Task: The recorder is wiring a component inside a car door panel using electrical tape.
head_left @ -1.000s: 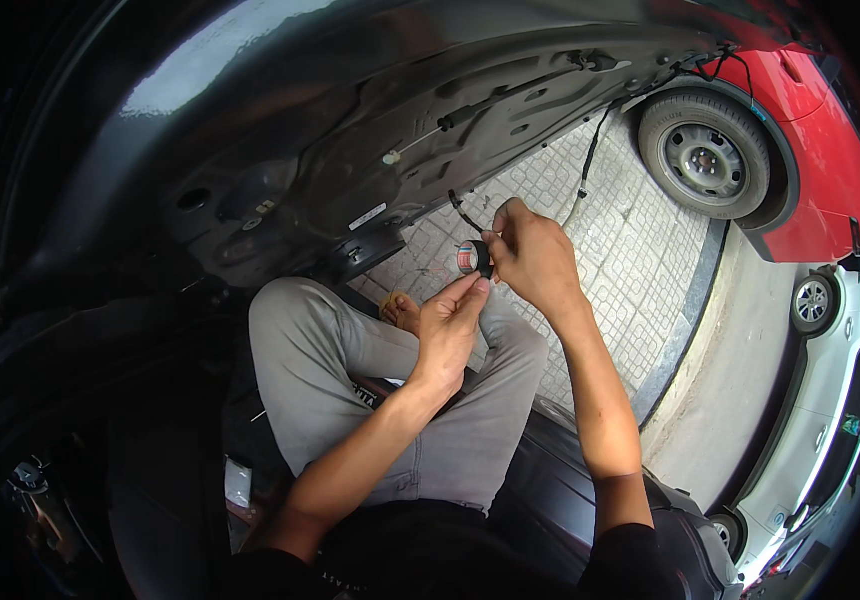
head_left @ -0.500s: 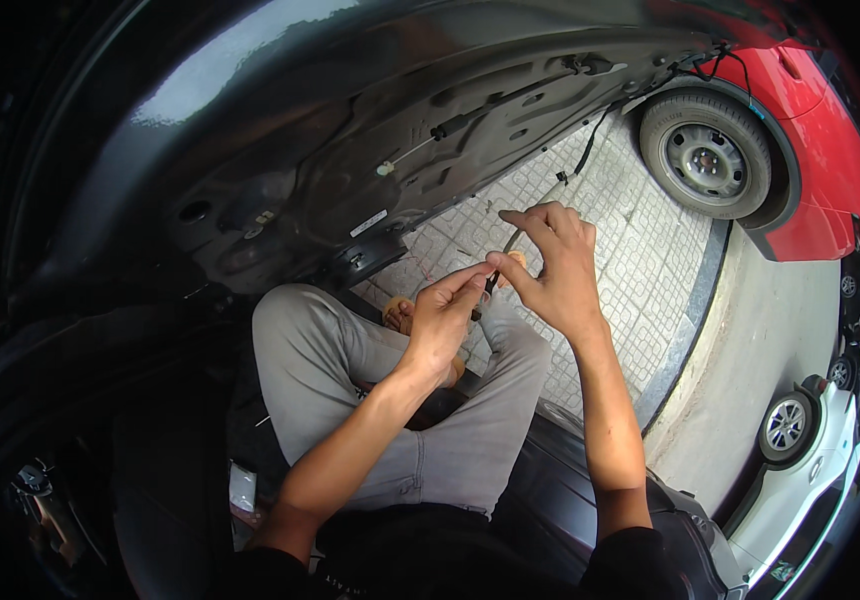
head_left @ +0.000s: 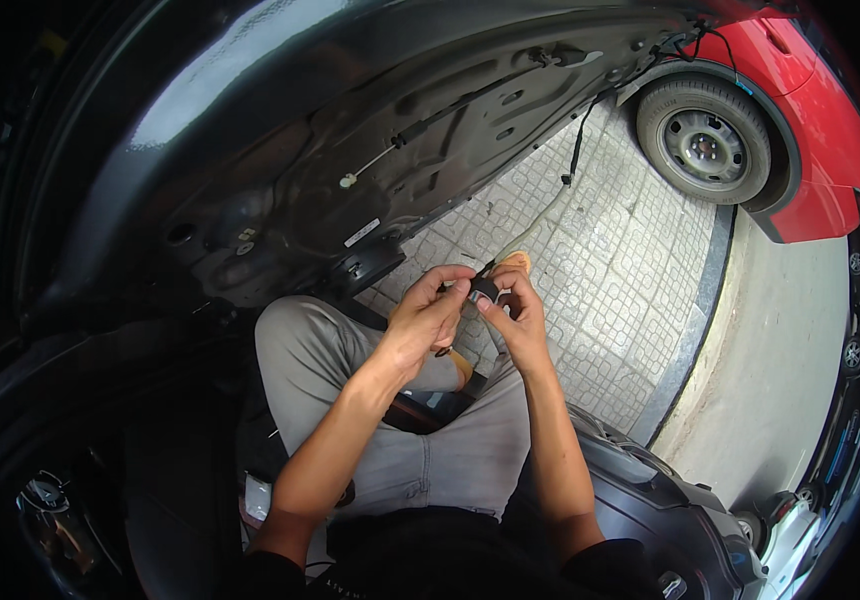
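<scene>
A thin wire harness (head_left: 540, 220), pale with black sections, runs down from the far end of the dark car panel to my hands. My left hand (head_left: 422, 315) is closed in a pinch on its lower end. My right hand (head_left: 520, 315) is closed around a small black roll (head_left: 485, 290) that looks like tape, right beside the left fingertips. The two hands almost touch above my lap. A small dark end pokes out below my left fingers; the fingers hide most of the join.
The dark panel (head_left: 300, 185) with a rod and holes arches over the left and top. My grey-trousered legs (head_left: 315, 350) are bent beneath my hands. Beyond lie patterned paving (head_left: 615, 250), a red car (head_left: 820, 110) with its wheel (head_left: 705, 145), and a road with cars.
My right hand has come down and in from above the harness, its spread fingers now curled on the black roll. My left hand keeps its pinch. The view has shifted slightly.
</scene>
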